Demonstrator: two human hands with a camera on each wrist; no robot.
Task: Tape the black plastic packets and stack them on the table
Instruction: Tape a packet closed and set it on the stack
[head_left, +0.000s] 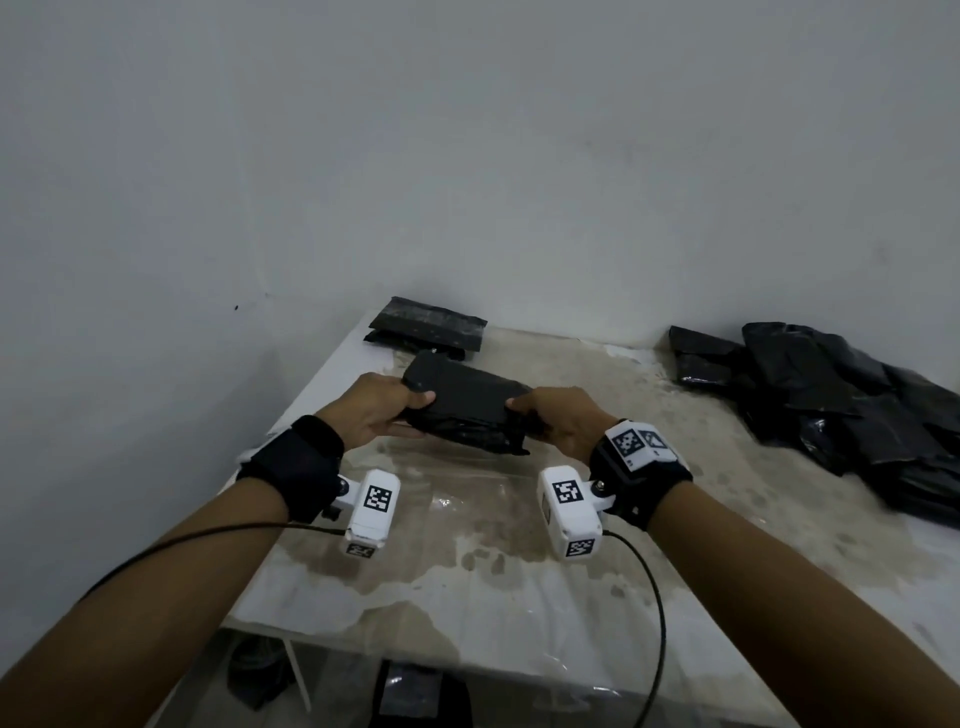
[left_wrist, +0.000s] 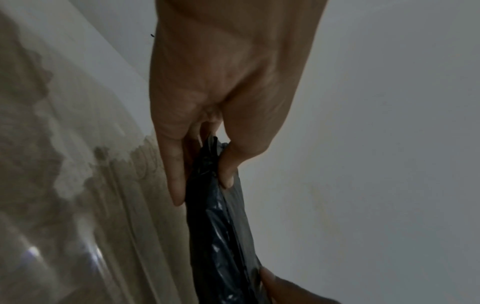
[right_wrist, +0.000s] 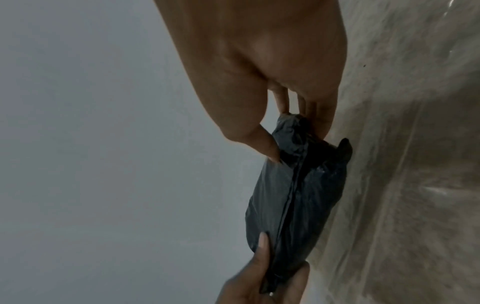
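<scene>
A black plastic packet (head_left: 462, 402) hangs a little above the table (head_left: 597, 545), held at both ends. My left hand (head_left: 387, 408) pinches its left end between thumb and fingers. My right hand (head_left: 545, 415) pinches the right end the same way. In the left wrist view the packet (left_wrist: 223, 236) runs down from my left hand (left_wrist: 205, 181), and the other hand's fingers show at the bottom. The right wrist view has the packet (right_wrist: 296, 195) edge-on below my right hand (right_wrist: 298, 131).
A small stack of black packets (head_left: 428, 327) lies at the table's far left corner by the wall. A loose heap of black packets (head_left: 831, 405) covers the right side. The table wears a clear plastic sheet. Dark items lie under its near edge (head_left: 415, 691).
</scene>
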